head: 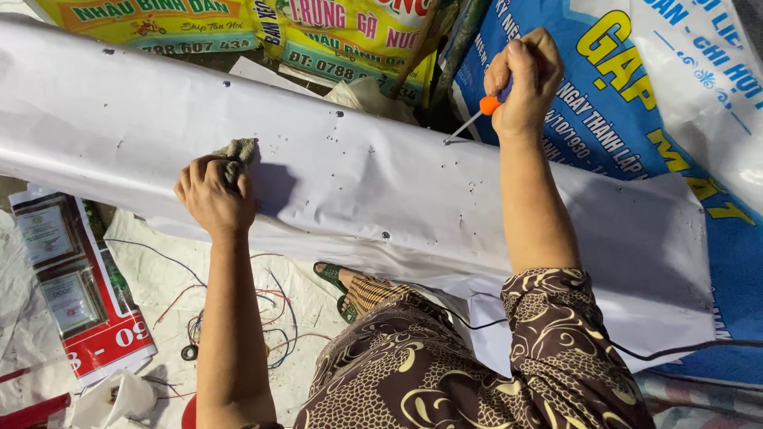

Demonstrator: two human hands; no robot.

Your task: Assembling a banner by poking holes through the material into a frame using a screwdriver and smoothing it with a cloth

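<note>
Gripping orange-handled screwdriver (pixel 485 107), blue banner (pixel 636 103) behind, white sheet (pixel 358 183)

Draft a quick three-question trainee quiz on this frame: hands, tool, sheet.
1. True or false: the right hand grips an orange-handled screwdriver whose tip meets the white sheet.
2. What does the left hand press onto the sheet?
A. grey rag
B. hammer
C. tape roll
3. Fill in: loose coloured ____ lie on the floor below the sheet.

Key: 1 true. 2 A, the grey rag. 3 wires.
</note>
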